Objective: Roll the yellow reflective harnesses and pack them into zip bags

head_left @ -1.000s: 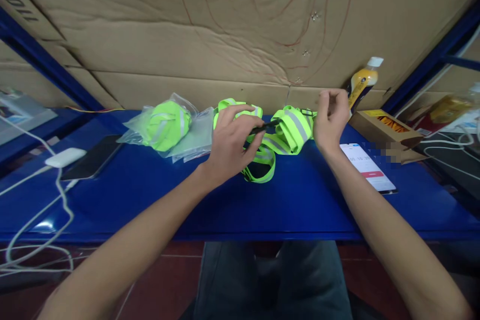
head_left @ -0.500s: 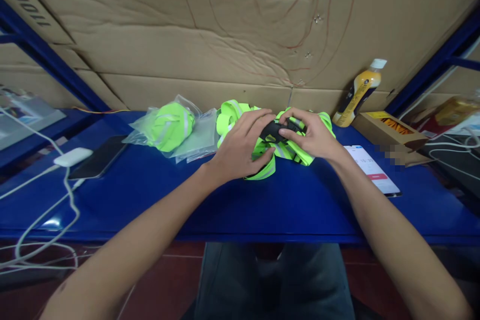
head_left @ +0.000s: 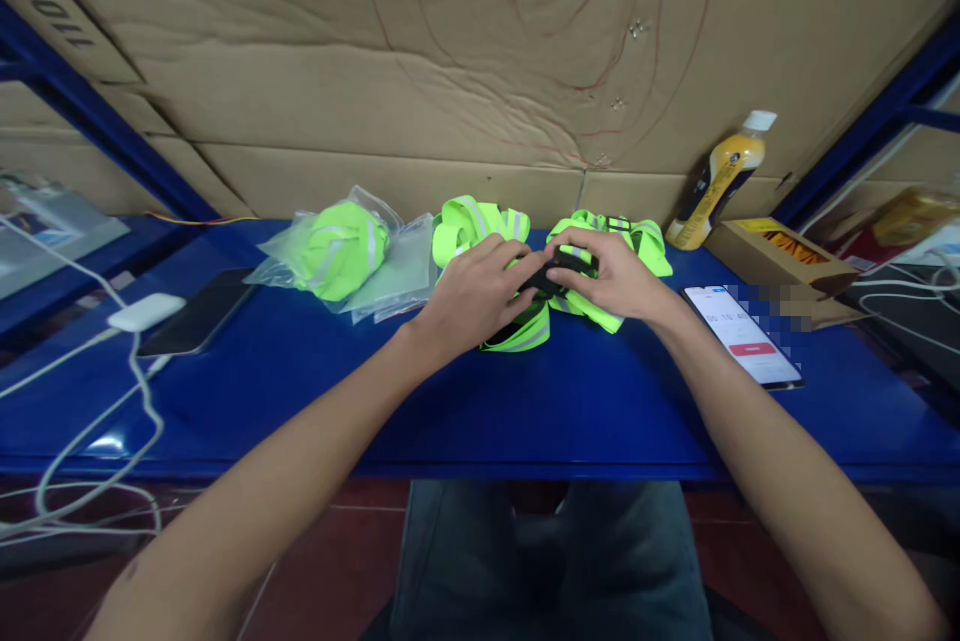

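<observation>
Neon yellow-green straps with silver reflective stripes (head_left: pixel 472 223) lie bunched on the blue table (head_left: pixel 585 411) below both hands. My left hand (head_left: pixel 484 289) is closed on the left end of a black buckle (head_left: pixel 553 276), its fingers bent over it. From the right, my right hand (head_left: pixel 604 271) pinches the same black piece between thumb and fingers. The hands nearly touch, and fingers cover part of the buckle. Another bundle of neon strap (head_left: pixel 341 251) sits in a clear plastic bag to the left, beside a flat clear bag (head_left: pixel 397 271).
A yellow bottle (head_left: pixel 720 181) leans against the cardboard wall (head_left: pixel 337 101). At the right are an open cardboard box (head_left: pixel 780 256) and a lit phone (head_left: pixel 742 336). A dark phone (head_left: pixel 199 313), a white adapter (head_left: pixel 146 313) and white cables (head_left: pixel 146 401) lie at the left.
Both hands have drawn closer around the black buckle, my right hand shifting slightly left. The left fingers are more bent, and more strap shows behind the right hand.
</observation>
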The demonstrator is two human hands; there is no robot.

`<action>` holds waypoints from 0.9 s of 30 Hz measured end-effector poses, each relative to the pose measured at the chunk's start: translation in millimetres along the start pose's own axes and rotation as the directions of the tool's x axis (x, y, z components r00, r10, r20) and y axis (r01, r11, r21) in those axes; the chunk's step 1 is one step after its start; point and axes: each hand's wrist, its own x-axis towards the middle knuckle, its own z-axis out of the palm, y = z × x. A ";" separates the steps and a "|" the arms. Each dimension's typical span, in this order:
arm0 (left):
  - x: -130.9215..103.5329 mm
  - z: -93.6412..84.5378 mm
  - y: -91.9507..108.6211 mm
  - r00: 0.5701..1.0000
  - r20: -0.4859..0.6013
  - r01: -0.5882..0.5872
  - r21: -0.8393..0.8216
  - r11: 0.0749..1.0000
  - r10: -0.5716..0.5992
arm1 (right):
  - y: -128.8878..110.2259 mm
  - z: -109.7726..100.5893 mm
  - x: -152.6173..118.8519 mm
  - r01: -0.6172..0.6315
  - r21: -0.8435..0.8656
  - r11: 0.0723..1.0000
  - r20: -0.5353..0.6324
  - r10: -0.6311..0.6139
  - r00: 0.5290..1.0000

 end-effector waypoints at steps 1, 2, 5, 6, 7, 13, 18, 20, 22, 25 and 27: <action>0.0 0.7 -0.4 1.000 0.000 0.000 0.018 1.000 0.000 | 0.3 -0.8 0.2 0.000 0.002 1.000 0.007 0.000 1.000; 0.0 1.3 -0.5 1.000 0.000 0.000 0.035 0.999 0.000 | 0.5 -1.7 0.6 -0.004 0.003 1.000 0.018 0.004 1.000; 0.4 2.1 2.0 1.000 0.005 -0.007 0.078 0.997 0.007 | 0.3 -4.6 1.6 -0.018 -0.005 1.000 0.063 0.018 0.998; 0.6 2.0 3.6 1.000 0.007 -0.009 0.095 0.995 0.009 | 0.0 -5.3 1.8 -0.021 -0.010 1.000 0.071 0.022 0.997; 0.8 1.9 5.2 1.000 0.010 -0.012 0.117 0.993 0.011 | -0.4 -6.0 2.0 -0.025 -0.017 1.000 0.073 0.026 0.997; -0.5 2.4 -1.8 0.999 0.042 0.019 0.156 0.988 -0.026 | 1.0 -18.6 0.5 -0.063 -0.028 0.998 0.072 0.065 0.995; -0.4 2.8 -26.0 0.936 -0.200 0.253 -0.188 0.949 -0.289 | 11.0 -38.7 -3.5 -0.177 0.032 0.984 -0.065 0.178 0.982; 2.3 0.6 -33.9 0.857 -0.282 0.335 -0.333 0.882 -0.432 | 15.6 -44.0 -4.9 -0.222 0.059 0.973 -0.086 0.227 0.970; 6.5 -5.2 -45.2 0.763 -0.315 0.347 -0.536 0.770 -0.564 | 21.1 -52.1 -5.1 -0.234 0.128 0.964 -0.149 0.252 0.956; 10.1 -23.9 -83.2 0.606 -0.359 0.146 -0.827 0.542 -0.710 | 33.1 -85.9 -5.0 -0.088 0.335 0.938 -0.436 0.237 0.868; 4.3 -43.2 -128.1 0.526 -0.430 0.001 -0.862 0.507 -0.733 | 40.8 -128.4 -8.4 0.095 0.366 0.926 -0.667 0.190 0.721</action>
